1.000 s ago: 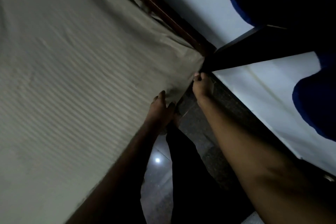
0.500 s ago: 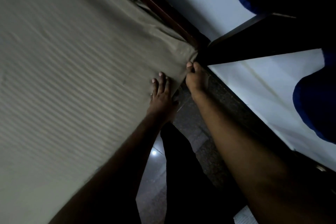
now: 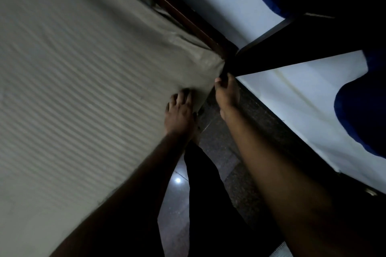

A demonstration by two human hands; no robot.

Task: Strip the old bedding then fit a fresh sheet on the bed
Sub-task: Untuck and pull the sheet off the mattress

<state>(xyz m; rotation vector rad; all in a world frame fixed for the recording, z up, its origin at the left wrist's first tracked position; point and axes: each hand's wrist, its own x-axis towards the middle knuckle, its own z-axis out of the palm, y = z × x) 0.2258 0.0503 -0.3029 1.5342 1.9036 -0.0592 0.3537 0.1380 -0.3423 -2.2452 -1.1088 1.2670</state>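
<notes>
The striped sheet (image 3: 79, 94) covers the bed, its stripes running diagonally toward the corner at the dark wooden frame (image 3: 188, 19). The left hand (image 3: 179, 110) lies flat near that corner, fingers straight; half a second earlier it sat slightly lower. The right hand (image 3: 226, 94) reaches the corner's side; its grip cannot be told.

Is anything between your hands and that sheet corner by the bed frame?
Nothing visible. The left hand already rests on the striped sheet beside the corner, and the right hand is at the corner's edge, next to the wooden bed frame.
</notes>
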